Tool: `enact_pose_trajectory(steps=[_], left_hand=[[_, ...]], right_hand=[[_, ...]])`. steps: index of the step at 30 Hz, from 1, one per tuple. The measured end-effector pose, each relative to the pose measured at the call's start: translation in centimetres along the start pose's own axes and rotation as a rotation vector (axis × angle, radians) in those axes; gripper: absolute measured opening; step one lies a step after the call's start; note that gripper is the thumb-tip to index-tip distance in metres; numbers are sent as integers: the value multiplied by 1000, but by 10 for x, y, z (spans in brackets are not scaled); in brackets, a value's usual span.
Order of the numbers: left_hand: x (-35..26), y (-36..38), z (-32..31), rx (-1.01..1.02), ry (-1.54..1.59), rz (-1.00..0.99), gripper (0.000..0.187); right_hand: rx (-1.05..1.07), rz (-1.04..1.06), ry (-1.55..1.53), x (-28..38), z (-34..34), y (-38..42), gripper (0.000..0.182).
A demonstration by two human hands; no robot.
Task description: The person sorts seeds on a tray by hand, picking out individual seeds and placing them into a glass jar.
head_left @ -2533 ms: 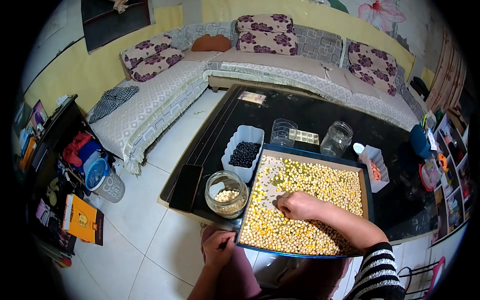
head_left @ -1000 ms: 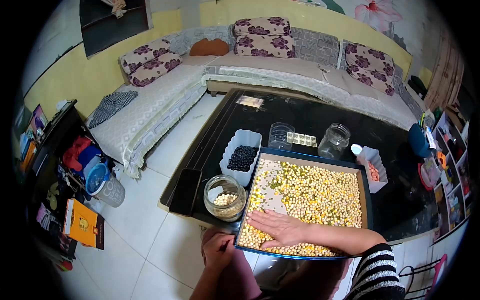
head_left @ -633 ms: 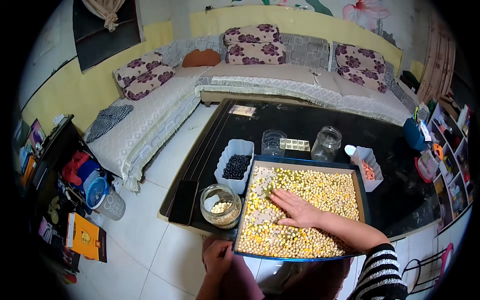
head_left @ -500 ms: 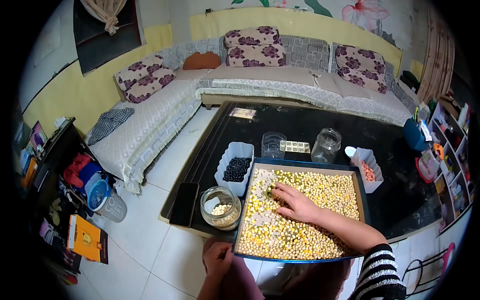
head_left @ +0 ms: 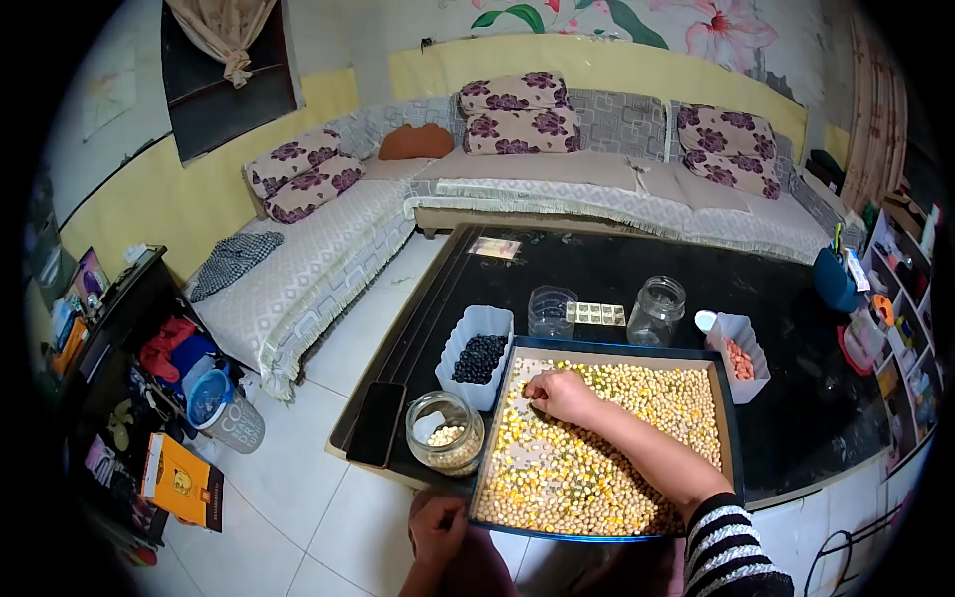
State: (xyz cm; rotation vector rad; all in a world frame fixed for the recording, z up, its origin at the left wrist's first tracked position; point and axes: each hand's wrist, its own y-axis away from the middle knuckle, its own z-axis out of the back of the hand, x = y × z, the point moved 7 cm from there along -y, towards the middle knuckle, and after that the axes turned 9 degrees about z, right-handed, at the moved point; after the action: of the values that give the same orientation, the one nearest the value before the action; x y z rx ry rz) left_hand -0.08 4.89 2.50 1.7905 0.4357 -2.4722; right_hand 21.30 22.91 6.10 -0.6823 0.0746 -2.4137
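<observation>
A shallow cardboard tray (head_left: 728, 418) with a dark blue outer edge holds a layer of mixed yellow corn kernels, pale round beans and small green ones (head_left: 637, 418). My right hand (head_left: 562, 396) is down in the tray's upper left part, its fingers bunched together at the beans; what they pinch is too small to make out. Below the tray's lower left corner, my left hand (head_left: 438, 527) is curled closed over my leg, and its palm is hidden. Beside the tray stands a glass jar (head_left: 445, 434) partly filled with pale beans.
Left of the tray is a plastic tub of black beans (head_left: 477, 343) and a phone (head_left: 376, 423). Behind it stand a clear container (head_left: 552, 311), a small compartment strip (head_left: 597, 314) and a glass jar (head_left: 657, 310). A tub of pink peanuts (head_left: 738, 360) stands at the right.
My right hand has gone from spread fingers over the beans to a bunched pinch, slightly further left in the tray. My left hand stays curled near the corner. The view has tilted up a little.
</observation>
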Motion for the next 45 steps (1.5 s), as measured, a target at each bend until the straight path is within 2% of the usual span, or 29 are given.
enact_pose_trajectory(steps=[7, 10, 13, 15, 18, 23, 25, 30, 33, 40, 42, 45], left_hand=[[-10, 0, 0, -26, 45, -98, 7], [-11, 0, 1, -21, -46, -142, 7], [0, 1, -1, -7, -7, -110, 9], [11, 1, -4, 10, 123, 4, 9], [5, 1, -2, 0, 25, -77, 8], [15, 2, -3, 2, 84, -25, 9], [16, 1, -2, -16, 109, -15, 9], [19, 1, -5, -9, 99, -14, 10], [8, 1, -3, 4, 64, -82, 8], [5, 0, -1, -11, 72, -44, 11], [-3, 0, -1, -13, 36, -114, 8], [5, 0, -3, -24, 85, -56, 8]], right_hand=[[57, 59, 85, 3, -8, -9, 11], [140, 47, 140, 4, -11, -10, 11], [92, 20, 48, -6, -9, -9, 10], [-100, -33, -28, -11, 8, -10, 10], [-82, -26, -43, -6, 9, -14, 11], [-65, 29, 15, -3, 6, -20, 10], [-128, -92, -108, -15, 14, -20, 7], [-150, -153, -74, -24, 20, -18, 6], [-139, -138, -81, -29, 14, -22, 6], [-88, -101, -72, -24, 9, -27, 7], [-74, -121, -88, -24, 10, -24, 7], [29, -75, -39, -23, 4, -19, 6]])
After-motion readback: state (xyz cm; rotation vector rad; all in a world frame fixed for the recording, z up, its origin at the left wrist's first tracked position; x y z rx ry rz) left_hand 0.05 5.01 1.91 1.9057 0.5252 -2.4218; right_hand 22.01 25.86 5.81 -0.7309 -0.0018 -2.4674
